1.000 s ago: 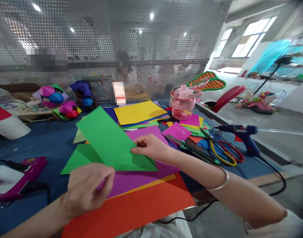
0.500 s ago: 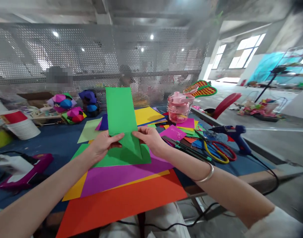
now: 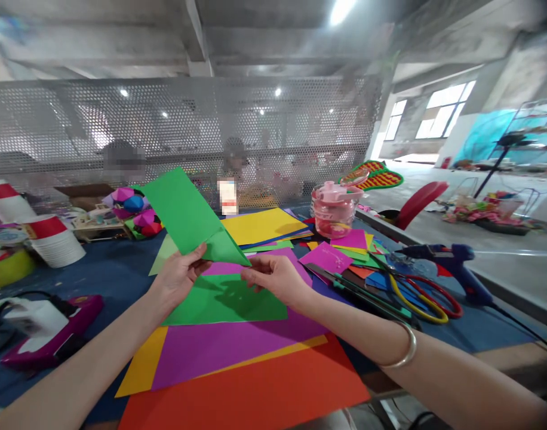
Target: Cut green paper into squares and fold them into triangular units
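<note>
A folded strip of green paper (image 3: 184,206) is raised over the table, tilted up to the left, with a crease across its lower part. My left hand (image 3: 179,276) grips its lower left edge, thumb on top. At the strip's lower right corner, the fingers of my right hand (image 3: 273,278) are pinched together; the fingertips partly hide that corner. Beneath both hands lies a green sheet (image 3: 237,307), on top of a purple sheet (image 3: 220,352), a yellow-orange sheet (image 3: 141,364) and a red-orange sheet (image 3: 246,391).
Right of my hands lie scissors (image 3: 419,298), a blue glue gun (image 3: 466,275), paper scraps (image 3: 325,257) and a pink lidded jar (image 3: 334,212). Yellow paper (image 3: 267,226) lies behind. To the left are a purple power strip (image 3: 83,319) and stacked paper cups (image 3: 56,245).
The green strip has turned from nearly upright to leaning left. My right hand has shifted to its lower right corner. The camera view has tipped up a little.
</note>
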`<state>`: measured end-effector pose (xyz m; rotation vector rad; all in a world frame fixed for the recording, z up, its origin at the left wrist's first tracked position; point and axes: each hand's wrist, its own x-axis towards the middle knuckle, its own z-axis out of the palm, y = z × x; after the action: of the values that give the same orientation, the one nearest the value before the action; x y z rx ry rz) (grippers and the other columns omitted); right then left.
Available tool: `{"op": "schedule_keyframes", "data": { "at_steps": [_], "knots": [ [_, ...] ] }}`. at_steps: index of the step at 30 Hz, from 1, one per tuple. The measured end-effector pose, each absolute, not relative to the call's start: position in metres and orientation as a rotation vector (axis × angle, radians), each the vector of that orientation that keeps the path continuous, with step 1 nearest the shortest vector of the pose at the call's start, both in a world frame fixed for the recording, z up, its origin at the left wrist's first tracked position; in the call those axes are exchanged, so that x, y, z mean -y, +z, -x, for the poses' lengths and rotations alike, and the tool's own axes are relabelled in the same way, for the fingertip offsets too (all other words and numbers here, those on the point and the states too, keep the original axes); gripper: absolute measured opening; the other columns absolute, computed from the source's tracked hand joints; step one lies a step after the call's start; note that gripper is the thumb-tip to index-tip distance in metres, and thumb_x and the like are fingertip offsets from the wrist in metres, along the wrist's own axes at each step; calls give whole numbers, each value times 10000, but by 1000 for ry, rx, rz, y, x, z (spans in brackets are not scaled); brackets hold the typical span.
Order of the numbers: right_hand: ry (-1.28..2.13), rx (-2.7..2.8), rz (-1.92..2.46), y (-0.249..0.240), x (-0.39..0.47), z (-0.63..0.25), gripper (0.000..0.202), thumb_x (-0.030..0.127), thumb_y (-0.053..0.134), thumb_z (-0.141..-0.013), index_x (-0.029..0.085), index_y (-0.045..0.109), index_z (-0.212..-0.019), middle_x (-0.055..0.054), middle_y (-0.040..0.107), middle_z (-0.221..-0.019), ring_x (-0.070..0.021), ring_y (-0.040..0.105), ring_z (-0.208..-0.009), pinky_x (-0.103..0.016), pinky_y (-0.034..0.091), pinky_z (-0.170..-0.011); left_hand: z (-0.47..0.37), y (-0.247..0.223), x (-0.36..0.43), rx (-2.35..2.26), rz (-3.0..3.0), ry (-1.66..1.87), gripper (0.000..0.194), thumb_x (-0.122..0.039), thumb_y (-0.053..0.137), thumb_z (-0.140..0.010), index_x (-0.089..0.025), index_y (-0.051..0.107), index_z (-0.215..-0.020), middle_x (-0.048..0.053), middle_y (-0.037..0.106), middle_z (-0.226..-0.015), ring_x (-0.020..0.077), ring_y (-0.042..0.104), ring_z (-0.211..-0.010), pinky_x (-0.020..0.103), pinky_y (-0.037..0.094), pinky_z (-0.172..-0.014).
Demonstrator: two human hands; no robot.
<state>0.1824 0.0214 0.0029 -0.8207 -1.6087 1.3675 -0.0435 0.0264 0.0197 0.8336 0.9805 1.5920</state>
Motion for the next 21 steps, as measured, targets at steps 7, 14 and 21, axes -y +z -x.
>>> {"op": "schedule_keyframes", "data": {
  "at_steps": [7,14,21],
  "knots": [
    [1290,1607,853,4,-20,-184,388,555,738,-794,176,677,-733,-25,701,-703,-126,620,-612,-245,497,-586,43,16,-24,-936,-880,1532,259,-147,936,-638,-149,715,-773,-28,725,-701,103,666,-567,220,604,-582],
    [1350,1648,842,1,-20,-183,395,555,716,-812,177,670,-706,-20,697,-664,-119,600,-567,-249,489,-571,37,9,-14,-940,-973,1311,214,-216,949,-629,-134,773,-720,67,784,-800,205,741,-793,311,635,-805],
    [1415,1676,813,-5,-18,-180,475,641,736,-775,180,642,-707,-25,689,-674,-121,596,-560,-254,474,-540,33,5,-14,-964,-999,1294,201,-208,948,-629,-156,780,-725,63,795,-811,235,762,-838,348,650,-813]
  ]
}}
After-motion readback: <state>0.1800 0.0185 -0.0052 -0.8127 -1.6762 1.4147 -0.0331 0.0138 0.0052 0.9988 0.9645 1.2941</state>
